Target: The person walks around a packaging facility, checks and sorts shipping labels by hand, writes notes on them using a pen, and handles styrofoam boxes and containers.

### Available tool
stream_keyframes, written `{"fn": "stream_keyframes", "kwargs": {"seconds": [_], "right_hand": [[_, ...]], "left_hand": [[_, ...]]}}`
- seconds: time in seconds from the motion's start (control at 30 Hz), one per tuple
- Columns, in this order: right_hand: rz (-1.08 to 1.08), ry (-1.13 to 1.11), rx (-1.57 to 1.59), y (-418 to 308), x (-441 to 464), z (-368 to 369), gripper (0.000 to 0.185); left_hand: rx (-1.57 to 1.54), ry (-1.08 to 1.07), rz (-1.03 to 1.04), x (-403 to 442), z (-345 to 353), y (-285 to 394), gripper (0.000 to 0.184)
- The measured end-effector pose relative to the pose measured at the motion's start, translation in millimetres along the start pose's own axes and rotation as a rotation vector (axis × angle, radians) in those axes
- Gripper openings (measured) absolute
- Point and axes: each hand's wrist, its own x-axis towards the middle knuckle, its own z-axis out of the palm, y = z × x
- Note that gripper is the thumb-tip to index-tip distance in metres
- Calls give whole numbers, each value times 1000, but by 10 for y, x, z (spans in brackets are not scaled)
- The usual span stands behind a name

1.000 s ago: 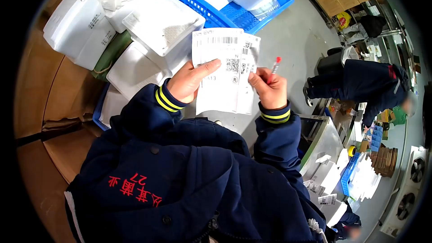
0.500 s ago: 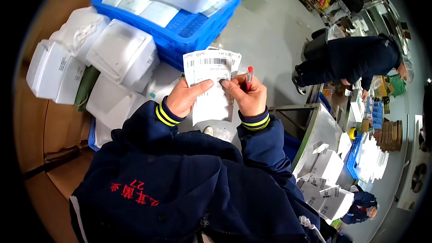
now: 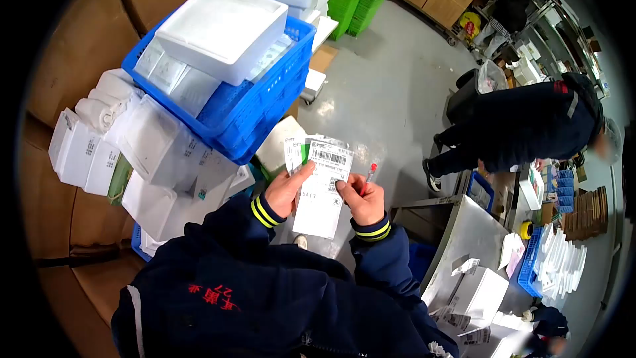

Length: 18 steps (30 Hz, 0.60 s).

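Note:
Printed shipping labels with barcodes are held in front of my body, a few sheets overlapping and fanned at the top. My left hand pinches their left edge, thumb on the front sheet. On the opposite edge, my right hand grips the sheets with its thumb pressed on the print. A red pen is also tucked in that right hand, sticking up from the fingers. How many sheets lie underneath is hidden.
A blue crate holding a white foam box stands ahead on the left, above white packages. To the right is a metal table with white boxes. A person in dark clothes stands beyond it.
The labels and both hands sit lower in view, and the sheets have shifted, with the front one showing more print. My view has tilted up, revealing green crates. The co-worker at right has shifted slightly.

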Motion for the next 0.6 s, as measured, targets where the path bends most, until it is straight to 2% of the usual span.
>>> {"fn": "stream_keyframes", "kwargs": {"seconds": [0.07, 0.23, 0.33, 0.4, 0.43, 0.53, 0.6], "right_hand": [[34, 68, 46, -61, 39, -68, 9], [25, 41, 74, 2, 252, -192, 6], [-15, -12, 59, -15, 483, -185, 5], [115, -102, 38, -76, 683, -198, 4], [101, -151, 14, -62, 796, -183, 3], [52, -118, 56, -89, 1131, -56, 5], [88, -30, 56, -145, 1384, -71, 6]], "left_hand": [[-55, -12, 65, 87, 96, 4, 40], [-16, 42, 75, 300, 127, -15, 37], [27, 37, 134, 484, 69, 68, 33], [78, 25, 152, 626, -88, 133, 34], [121, 26, 185, 685, -176, 155, 34], [119, 38, 290, 855, -337, 420, 35], [-2, 93, 398, 813, -293, 716, 37]]}}
